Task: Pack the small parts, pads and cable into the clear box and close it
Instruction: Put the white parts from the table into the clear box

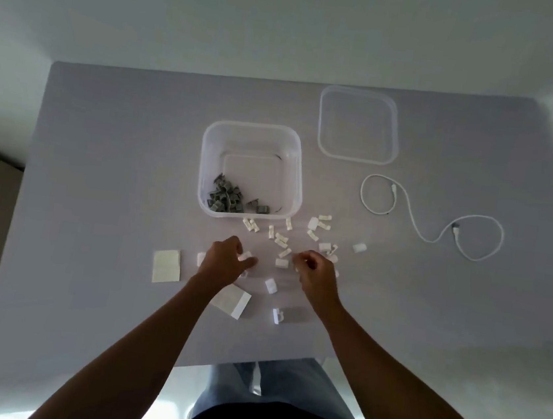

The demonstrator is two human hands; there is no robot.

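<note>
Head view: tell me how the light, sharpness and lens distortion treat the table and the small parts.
Head view: dim, flat light, table a dull grey; its edges splay with wide-angle distortion; white clips soft and low-contrast against it; grey clips in the clear box read darker and clearer; both hands, left hand and right hand, slightly blurred; faint shadows under the cable.

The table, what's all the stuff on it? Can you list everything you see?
table: one, pale grey, under everything
clear box: one, see-through, middle, open
grey parts: a pile, dark grey, inside the box's near left corner
white parts: many, white, scattered in front of the box
lid: one, clear, lying right of and behind the box
cable: one, white, looped at the right
pads: at least two, whitish, near left
left hand: pinches a white part
right hand: fingers curled among the white parts
</note>
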